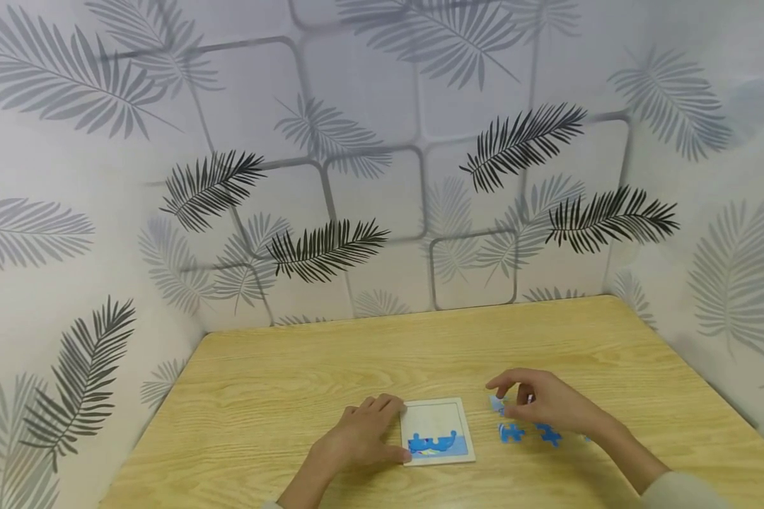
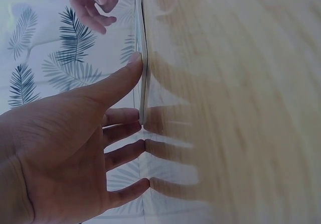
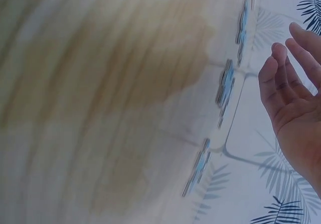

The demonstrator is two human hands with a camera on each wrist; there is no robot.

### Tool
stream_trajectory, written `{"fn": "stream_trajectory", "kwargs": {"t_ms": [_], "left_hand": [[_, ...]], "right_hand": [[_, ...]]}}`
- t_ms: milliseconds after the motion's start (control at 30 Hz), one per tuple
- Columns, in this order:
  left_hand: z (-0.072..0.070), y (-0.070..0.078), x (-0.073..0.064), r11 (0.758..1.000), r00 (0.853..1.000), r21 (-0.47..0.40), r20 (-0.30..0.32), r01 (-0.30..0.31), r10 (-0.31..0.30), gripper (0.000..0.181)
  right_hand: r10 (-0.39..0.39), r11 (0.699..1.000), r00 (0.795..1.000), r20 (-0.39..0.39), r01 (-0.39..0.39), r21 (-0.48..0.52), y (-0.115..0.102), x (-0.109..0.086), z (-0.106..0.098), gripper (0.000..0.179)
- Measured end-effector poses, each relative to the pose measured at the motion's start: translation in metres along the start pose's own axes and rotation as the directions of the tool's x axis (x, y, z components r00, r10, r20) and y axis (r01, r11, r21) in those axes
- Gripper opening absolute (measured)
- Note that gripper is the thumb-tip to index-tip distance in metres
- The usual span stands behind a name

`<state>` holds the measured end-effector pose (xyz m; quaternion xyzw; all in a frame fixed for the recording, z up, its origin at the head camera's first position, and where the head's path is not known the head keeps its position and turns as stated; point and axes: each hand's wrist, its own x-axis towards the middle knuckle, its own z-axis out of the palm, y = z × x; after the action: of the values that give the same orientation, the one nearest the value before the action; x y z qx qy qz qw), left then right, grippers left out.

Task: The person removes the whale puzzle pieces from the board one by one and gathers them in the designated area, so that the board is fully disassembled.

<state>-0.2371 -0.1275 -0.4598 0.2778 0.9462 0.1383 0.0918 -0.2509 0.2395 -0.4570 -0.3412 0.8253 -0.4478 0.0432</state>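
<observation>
A square puzzle board (image 1: 439, 461) with a pale frame lies on the table, blue pieces (image 1: 436, 445) fitted along its lower part. My left hand (image 1: 363, 433) rests at its left side, thumb on the near corner and fingertips by the far corner. In the left wrist view the thumb (image 2: 118, 83) touches the board's edge, the fingers fairly straight. Above loose blue jigsaw pieces (image 1: 511, 433) hovers my right hand (image 1: 554, 401), fingers loosely bent. The right wrist view shows this hand (image 3: 296, 108) raised off the pieces (image 3: 225, 86), nothing between its fingertips.
The wood-grain table (image 1: 280, 382) meets a wall (image 1: 375, 198) with leaf patterns at its back and sides. Another loose piece (image 1: 550, 434) lies below the right hand, and one (image 1: 496, 405) shows by its fingertips, partly covered.
</observation>
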Motion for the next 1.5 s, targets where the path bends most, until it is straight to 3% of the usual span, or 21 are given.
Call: {"fn": "stream_trajectory", "kwargs": {"t_ms": [300,833,1267,1500], "left_hand": [[-0.005,0.004,-0.002,1.000,1.000,0.002,0.018,0.016,-0.016,0.076],[-0.004,0.006,-0.003,0.999,1.000,0.023,0.007,0.023,-0.023,0.076],[-0.004,0.006,-0.005,0.999,1.000,0.035,-0.006,-0.003,0.003,0.080],[-0.004,0.004,-0.003,0.999,0.999,0.035,-0.002,-0.041,0.041,0.082]], "right_hand": [[-0.022,0.999,0.999,0.027,0.022,0.030,-0.002,0.017,0.014,0.040],[0.047,0.995,0.991,0.128,-0.059,0.085,-0.013,0.033,0.043,0.040],[0.001,0.999,0.972,0.237,-0.011,0.044,-0.036,0.057,0.079,0.035],[0.063,0.998,0.961,0.268,-0.061,-0.014,-0.050,0.069,0.088,0.031]]}}
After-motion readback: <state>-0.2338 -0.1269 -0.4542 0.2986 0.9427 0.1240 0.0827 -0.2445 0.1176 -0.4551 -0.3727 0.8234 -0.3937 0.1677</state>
